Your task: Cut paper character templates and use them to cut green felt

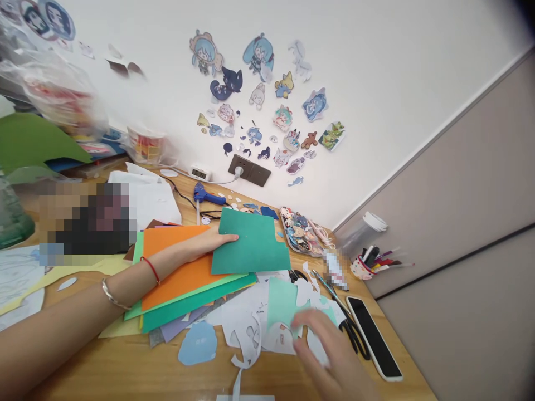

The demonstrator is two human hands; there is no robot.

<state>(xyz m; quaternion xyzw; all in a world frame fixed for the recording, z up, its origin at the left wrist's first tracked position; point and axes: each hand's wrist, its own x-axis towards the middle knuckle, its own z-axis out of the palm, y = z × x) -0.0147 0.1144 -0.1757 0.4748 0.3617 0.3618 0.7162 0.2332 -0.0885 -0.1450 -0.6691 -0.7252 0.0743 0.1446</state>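
My left hand [211, 243] is closed on the edge of a green craft sheet [253, 245], thumb on top; a notch is cut from the sheet's right side. Under that wrist lies a fanned stack of coloured sheets, with an orange sheet [167, 278] uppermost. My right hand [330, 356], somewhat blurred, hovers over the near right of the table with its fingers apart and nothing in them. Close to it are a mint-green sheet [282, 301], white paper scraps [246, 340] and black-handled scissors [355, 337]. A light blue cut-out [198, 343] rests in front of the stack.
A blue glue gun [208, 194] stands behind the stack near a clock [199, 173] and a wall socket [249, 170]. On the right are a sticker-filled case [301, 231], a pen cup [363, 267] and a phone [374, 340]. Bagged tubs [146, 146] sit back left.
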